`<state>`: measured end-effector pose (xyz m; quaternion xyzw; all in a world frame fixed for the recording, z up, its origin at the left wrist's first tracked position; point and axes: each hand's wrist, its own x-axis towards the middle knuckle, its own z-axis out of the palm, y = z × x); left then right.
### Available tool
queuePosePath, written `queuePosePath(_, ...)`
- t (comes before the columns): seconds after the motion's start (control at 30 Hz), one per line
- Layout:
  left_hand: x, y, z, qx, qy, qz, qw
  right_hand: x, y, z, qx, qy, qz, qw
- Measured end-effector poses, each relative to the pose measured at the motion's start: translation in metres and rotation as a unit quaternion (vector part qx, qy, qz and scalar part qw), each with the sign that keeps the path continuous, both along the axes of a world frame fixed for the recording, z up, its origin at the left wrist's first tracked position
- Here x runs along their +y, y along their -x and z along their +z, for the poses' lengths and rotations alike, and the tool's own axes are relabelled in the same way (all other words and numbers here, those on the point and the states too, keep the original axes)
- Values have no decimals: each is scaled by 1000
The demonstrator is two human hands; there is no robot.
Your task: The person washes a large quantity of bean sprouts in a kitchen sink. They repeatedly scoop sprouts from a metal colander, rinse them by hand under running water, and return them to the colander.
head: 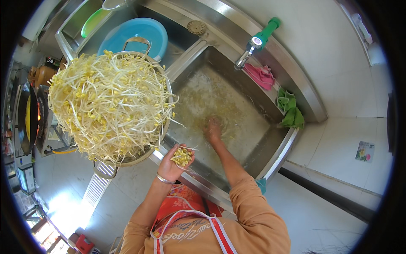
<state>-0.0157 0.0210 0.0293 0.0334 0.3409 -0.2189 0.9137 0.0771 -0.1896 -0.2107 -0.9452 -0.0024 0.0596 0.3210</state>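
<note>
My left hand (175,162), with a silver bangle at the wrist, cups a small heap of yellow bean sprout heads and short stems (181,157) just above the sink's near rim. Down in the stainless steel sink basin (269,139), my right hand (213,128) is partly under cloudy water (228,104). Its fingers are blurred there, and yellowish bits float around them. To the left, a large metal pot (166,76) with loop handles is heaped above its rim with soybean sprouts (111,104). A few long sprouts hang over its edge towards the basin.
A faucet with a green valve (261,36) reaches over the basin's far side. Pink cloth (261,76) and green cloth (290,109) lie along the rim. Behind the pot sits a blue plastic basin (139,28). Far left, a wok (27,117) stands near a burner flame.
</note>
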Motion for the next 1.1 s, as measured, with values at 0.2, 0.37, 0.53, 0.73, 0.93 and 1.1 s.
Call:
queuePosePath(0.2,-4,-2,2,-12,2,-11,1000,-4,-28,5,131,-55,-30,989)
queuePosePath(0.37,-6,-3,2,-16,-3,-1,1000,-23,-39,35,333,-597,-103,722)
queuePosePath(0.53,-8,-2,2,1,-2,-4,1000,-45,-45,59,370,-726,-134,564)
queuePosePath(0.73,-8,0,2,1,-7,-4,1000,-29,-65,51,341,-725,-224,555)
queuePosePath(0.93,-7,0,6,4,-10,2,1000,-27,-79,32,329,-833,-129,425)
queuePosePath(1.1,-6,-1,4,-7,-12,4,1000,-39,-83,34,317,-820,-112,463)
